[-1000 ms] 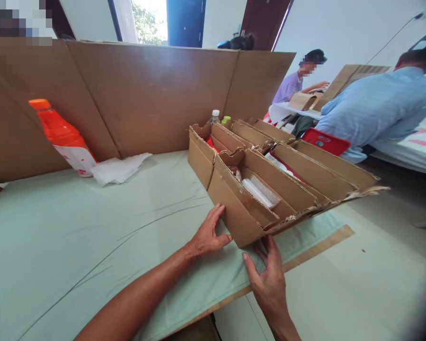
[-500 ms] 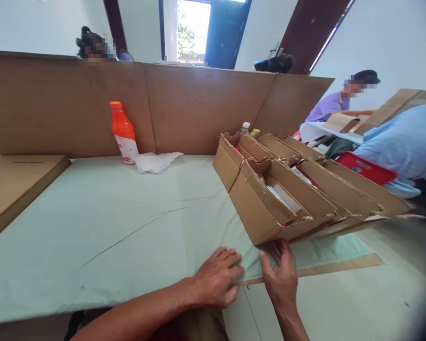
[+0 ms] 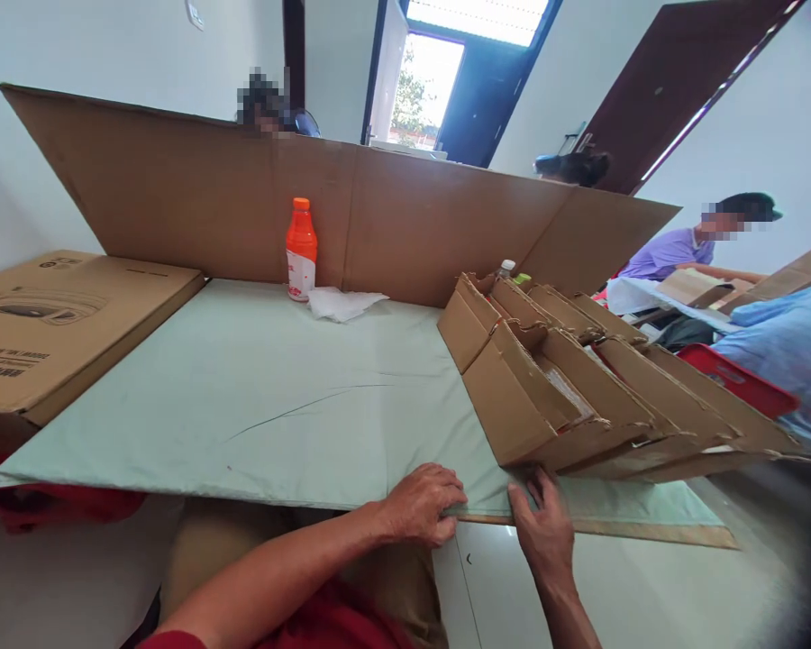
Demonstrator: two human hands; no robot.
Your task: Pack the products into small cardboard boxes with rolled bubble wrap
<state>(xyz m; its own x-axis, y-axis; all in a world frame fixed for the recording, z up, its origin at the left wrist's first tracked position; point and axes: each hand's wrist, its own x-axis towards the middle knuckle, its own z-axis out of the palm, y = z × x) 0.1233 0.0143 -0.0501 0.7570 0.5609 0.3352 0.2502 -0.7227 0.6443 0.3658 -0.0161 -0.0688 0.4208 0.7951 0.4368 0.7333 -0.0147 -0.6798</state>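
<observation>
My left hand [image 3: 424, 503] curls over the near edge of the pale green table sheet [image 3: 257, 406], fingers bent and gripping the edge. A little to its right, my right hand [image 3: 546, 532] rests at the same edge with fingers stretched toward the near corner of an open cardboard box [image 3: 514, 410]. That box holds a clear plastic packet. A second open box [image 3: 466, 320] sits behind it, and long cardboard flaps [image 3: 655, 388] spread to the right.
An orange bottle [image 3: 301, 250] and a white tissue [image 3: 341, 303] stand at the back by a tall cardboard screen [image 3: 405, 216]. A large flat printed carton [image 3: 47, 315] lies on the left. Other people sit at the right and beyond the screen.
My view has pulled back and upward, showing more of the table and the carton on the left. Both hands have drawn back from the box to the table's near edge.
</observation>
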